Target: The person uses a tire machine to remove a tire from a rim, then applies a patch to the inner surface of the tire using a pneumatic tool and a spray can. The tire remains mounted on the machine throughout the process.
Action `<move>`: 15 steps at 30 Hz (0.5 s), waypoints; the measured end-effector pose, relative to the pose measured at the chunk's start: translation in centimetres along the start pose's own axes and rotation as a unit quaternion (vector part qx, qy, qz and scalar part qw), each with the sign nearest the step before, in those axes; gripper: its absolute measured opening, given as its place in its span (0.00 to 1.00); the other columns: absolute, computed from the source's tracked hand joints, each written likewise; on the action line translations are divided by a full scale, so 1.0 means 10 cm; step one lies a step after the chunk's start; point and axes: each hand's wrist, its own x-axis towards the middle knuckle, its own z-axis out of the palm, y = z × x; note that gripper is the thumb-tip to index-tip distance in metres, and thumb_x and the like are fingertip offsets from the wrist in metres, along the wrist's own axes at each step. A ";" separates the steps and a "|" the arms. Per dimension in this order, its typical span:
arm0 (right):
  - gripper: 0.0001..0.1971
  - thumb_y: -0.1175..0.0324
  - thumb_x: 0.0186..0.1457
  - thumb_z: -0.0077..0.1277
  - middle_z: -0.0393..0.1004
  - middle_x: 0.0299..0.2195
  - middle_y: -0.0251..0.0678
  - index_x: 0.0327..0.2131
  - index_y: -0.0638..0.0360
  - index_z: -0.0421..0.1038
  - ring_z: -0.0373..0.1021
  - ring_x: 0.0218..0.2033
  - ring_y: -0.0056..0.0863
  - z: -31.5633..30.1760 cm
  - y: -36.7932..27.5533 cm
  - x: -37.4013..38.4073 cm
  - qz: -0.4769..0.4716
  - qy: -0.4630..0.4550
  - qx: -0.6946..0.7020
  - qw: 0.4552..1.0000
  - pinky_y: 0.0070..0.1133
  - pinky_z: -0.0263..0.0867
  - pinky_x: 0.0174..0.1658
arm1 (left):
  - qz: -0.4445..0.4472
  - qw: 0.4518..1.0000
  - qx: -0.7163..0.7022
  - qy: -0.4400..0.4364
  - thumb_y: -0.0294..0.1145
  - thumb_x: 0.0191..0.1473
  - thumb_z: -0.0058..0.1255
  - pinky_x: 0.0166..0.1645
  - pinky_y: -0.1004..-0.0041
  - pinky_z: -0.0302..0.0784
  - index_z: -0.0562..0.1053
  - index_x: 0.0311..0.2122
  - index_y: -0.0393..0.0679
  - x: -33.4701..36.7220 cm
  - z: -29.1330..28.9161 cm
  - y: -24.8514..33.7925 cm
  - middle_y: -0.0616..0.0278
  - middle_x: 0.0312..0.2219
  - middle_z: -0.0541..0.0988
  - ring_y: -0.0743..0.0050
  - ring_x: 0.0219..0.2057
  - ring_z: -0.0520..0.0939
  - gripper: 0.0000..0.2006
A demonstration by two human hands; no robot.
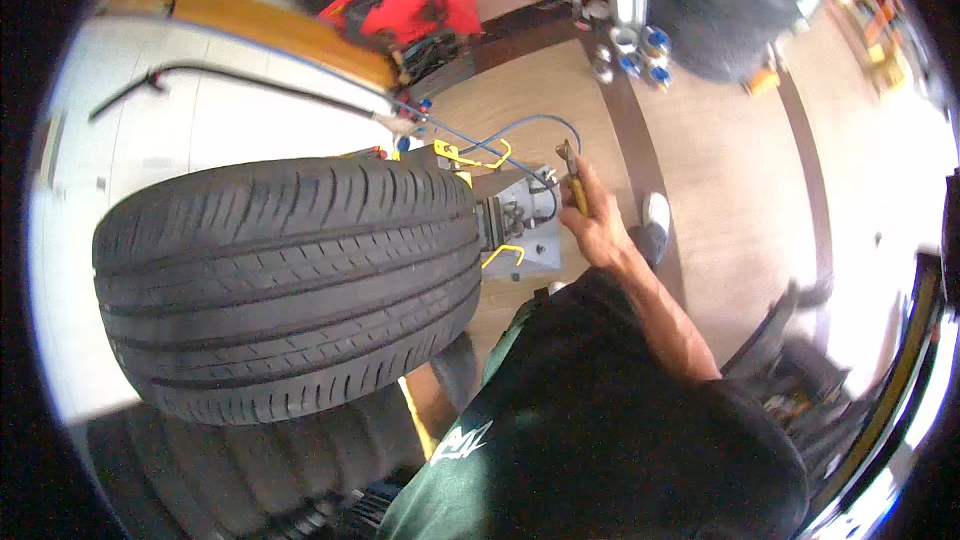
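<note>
My right hand [600, 223] is closed around a pair of pliers [577, 188] with yellow handles, its metal jaws pointing away from me. A large black tire [290, 285] fills the left side, its grooved tread facing up toward me. Past the tire's right edge, a grey metal machine base [540, 240] with yellow hooked bars [507, 252] stands on the floor. A thin blue hose [540, 120] loops between that base and my hand. My left hand does not show.
More tires [250, 470] are stacked at the lower left. A red machine [410, 0] stands at the far side, with a black bar [270, 90] reaching left of it. Several small cans [630, 50] sit beside another dark tire [730, 10]. Dark equipment [800, 370] lies at right.
</note>
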 end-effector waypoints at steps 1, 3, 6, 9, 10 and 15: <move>0.37 0.79 0.44 0.46 0.64 0.31 0.39 0.62 0.57 0.50 0.64 0.33 0.32 -0.04 0.03 0.17 -0.028 -0.021 -0.025 0.999 0.26 0.64 0.41 | 0.009 0.999 0.018 0.025 0.61 0.57 0.31 0.63 0.50 0.57 0.57 0.63 0.43 -0.01 0.04 0.04 0.52 0.61 0.59 0.46 0.60 0.62 0.37; 0.37 0.78 0.45 0.46 0.65 0.31 0.42 0.62 0.58 0.50 0.66 0.34 0.36 -0.14 -0.29 0.49 -0.037 -0.099 -0.033 0.994 0.30 0.64 0.41 | 0.035 0.994 0.054 0.084 0.61 0.57 0.31 0.63 0.50 0.57 0.57 0.63 0.43 0.00 0.15 0.07 0.52 0.61 0.59 0.46 0.60 0.62 0.37; 0.38 0.78 0.45 0.46 0.62 0.30 0.35 0.63 0.53 0.50 0.61 0.32 0.27 -0.09 -0.67 0.94 -0.072 -0.190 0.001 0.979 0.23 0.61 0.39 | 0.061 0.978 0.104 0.168 0.61 0.57 0.31 0.63 0.50 0.57 0.57 0.63 0.43 -0.09 0.29 0.13 0.52 0.61 0.59 0.46 0.60 0.62 0.37; 0.39 0.77 0.45 0.47 0.63 0.31 0.35 0.63 0.56 0.48 0.62 0.33 0.27 0.11 -0.90 1.24 -0.120 -0.276 -0.014 0.953 0.23 0.62 0.38 | 0.081 0.960 0.124 0.238 0.61 0.57 0.31 0.64 0.50 0.57 0.57 0.63 0.43 -0.11 0.37 0.12 0.52 0.61 0.59 0.47 0.61 0.62 0.37; 0.39 0.77 0.45 0.48 0.63 0.31 0.34 0.63 0.57 0.48 0.63 0.33 0.26 0.19 -0.98 1.32 -0.127 -0.306 -0.004 0.943 0.23 0.62 0.38 | 0.090 0.952 0.134 0.260 0.61 0.57 0.31 0.64 0.50 0.57 0.56 0.63 0.43 -0.13 0.38 0.15 0.52 0.61 0.59 0.47 0.61 0.62 0.37; 0.38 0.79 0.49 0.48 0.63 0.33 0.32 0.65 0.58 0.46 0.61 0.32 0.21 0.54 -1.14 1.53 -0.111 -0.421 0.018 0.900 0.19 0.61 0.37 | 0.122 0.923 0.158 0.330 0.61 0.57 0.31 0.64 0.51 0.57 0.56 0.63 0.43 -0.02 0.55 0.17 0.52 0.62 0.59 0.47 0.61 0.62 0.37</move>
